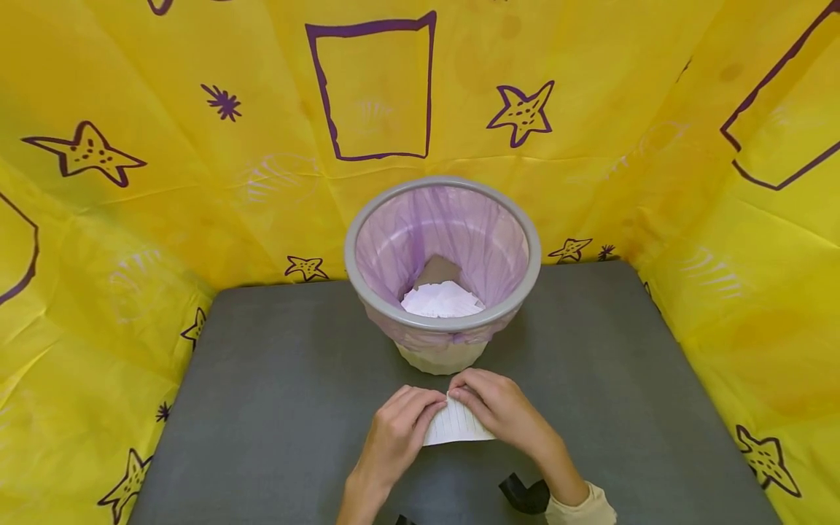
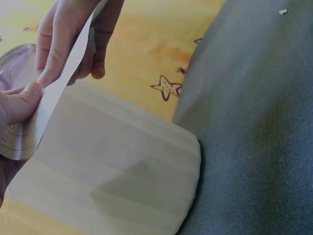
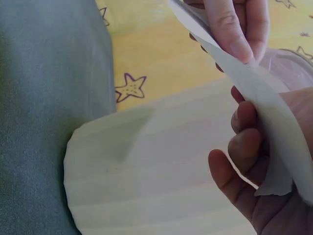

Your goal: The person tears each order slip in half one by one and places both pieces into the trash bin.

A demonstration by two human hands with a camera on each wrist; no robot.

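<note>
Both hands hold a small piece of lined white paper (image 1: pixel 456 423) over the grey table, just in front of the bin. My left hand (image 1: pixel 400 423) pinches its upper edge between thumb and fingers. Close beside it, my right hand (image 1: pixel 502 408) pinches the same edge, fingertips nearly meeting. In the left wrist view the paper (image 2: pixel 63 85) appears almost edge-on, with printed marks on its lower part. Fingers of the right hand (image 3: pixel 244 156) show behind the paper (image 3: pixel 279 117) in the right wrist view.
A bin (image 1: pixel 442 357) with a grey rim and a purple liner (image 1: pixel 472 226) stands behind the hands. White paper scraps (image 1: pixel 442 299) and a brown piece (image 1: pixel 438 270) lie inside. Yellow patterned cloth (image 1: pixel 262 109) surrounds the dark grey table (image 1: pixel 275 408). A black strap (image 1: pixel 525 496) shows by the right wrist.
</note>
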